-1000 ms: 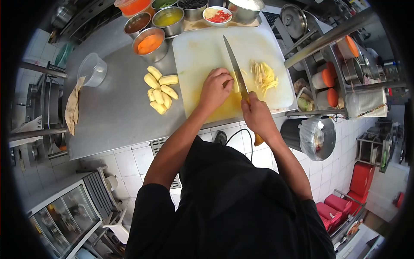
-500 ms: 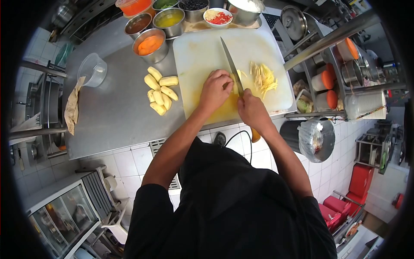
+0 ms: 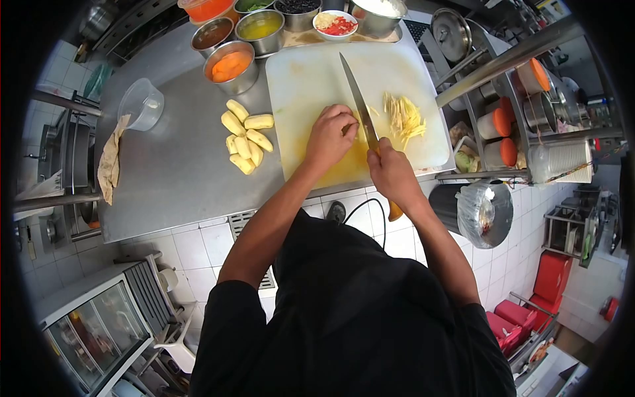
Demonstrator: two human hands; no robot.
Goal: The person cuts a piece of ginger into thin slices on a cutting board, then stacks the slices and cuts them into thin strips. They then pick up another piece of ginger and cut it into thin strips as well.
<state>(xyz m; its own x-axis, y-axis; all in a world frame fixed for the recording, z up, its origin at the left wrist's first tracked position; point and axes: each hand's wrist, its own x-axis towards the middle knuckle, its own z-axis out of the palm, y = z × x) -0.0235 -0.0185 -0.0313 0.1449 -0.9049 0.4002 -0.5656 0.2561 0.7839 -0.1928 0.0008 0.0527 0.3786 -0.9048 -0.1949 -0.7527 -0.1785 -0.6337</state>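
Observation:
My right hand (image 3: 393,173) is closed round the yellow handle of a long kitchen knife (image 3: 356,87), its blade pointing to the far side of the white cutting board (image 3: 301,76). Close to the left of the blade, my left hand (image 3: 331,135) rests on the board with curled fingers. A yellow piece of food shows at those fingertips, mostly hidden. Thin yellow strips (image 3: 405,120) lie heaped to the right of the knife. Several peeled, oblong yellow pieces (image 3: 248,139) sit on the steel table left of the board.
Metal bowls line the far side, one holding orange slices (image 3: 231,67), beside a white bowl (image 3: 336,25) of red and pale chopped food. A clear plastic tub (image 3: 142,106) and brown cloth (image 3: 114,159) lie at left. A lined bin (image 3: 486,215) stands below the board's right.
My right hand and the knife have shifted slightly to the right, away from my left fingertips. My left hand stays almost in place.

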